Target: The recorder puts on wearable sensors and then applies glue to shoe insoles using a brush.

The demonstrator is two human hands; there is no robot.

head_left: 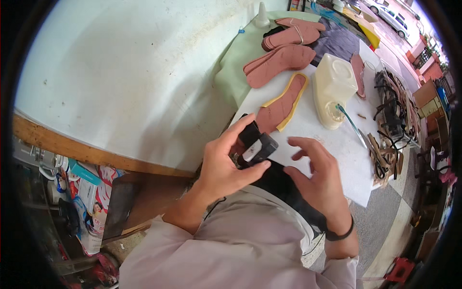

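I have the left hand [224,161] grasping a small, blocky black device [267,145] with a pale patch on it, thumb along the near edge and index finger over the far side. The right hand [317,176] is released: I see its fingers loosely curled around nothing, just beside the device, with a dark band [340,234] round that wrist. Straight beyond the left fingertips I get 1 pink sole [288,98] with a yellow border, lying on a white sheet [349,166]. Farther past those fingertips I see a stack of pink soles [279,63], then a tied bundle [291,37] of more. Beyond the right fingertips I have a cream plastic jug [333,79], a thin blue stick [355,129] meeting its opening. Well off to the right of the right fingers I make out a heap of dark and brown straps [399,103]
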